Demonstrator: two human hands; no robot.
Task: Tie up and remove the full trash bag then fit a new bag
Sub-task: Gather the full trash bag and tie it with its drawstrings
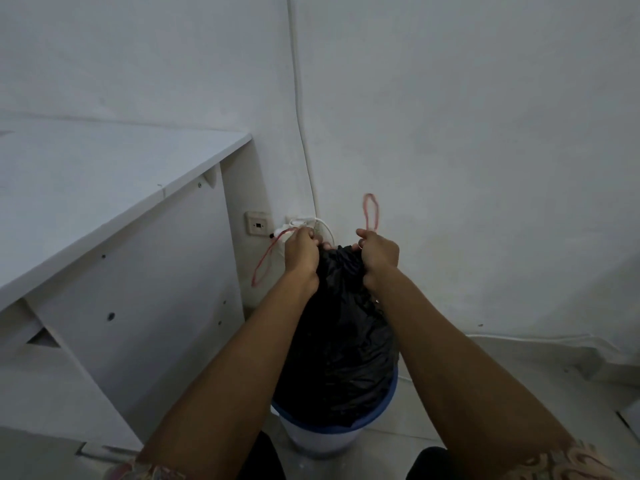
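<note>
A full black trash bag (341, 341) bulges out of a white bin with a blue rim (389, 396) on the floor. Its mouth is gathered tight at the top. My left hand (302, 252) grips one red drawstring, whose loop (264, 263) hangs down to the left. My right hand (378, 252) grips the other red drawstring, whose loop (370, 211) stands up above the fist. Both fists sit at the bag's neck, one on each side.
A white desk (104, 188) stands close on the left, its side panel next to the bin. On the wall behind are a socket plate (258, 224), a plug with white cables (308, 225), and a cable running up the corner. Pale floor tiles lie to the right.
</note>
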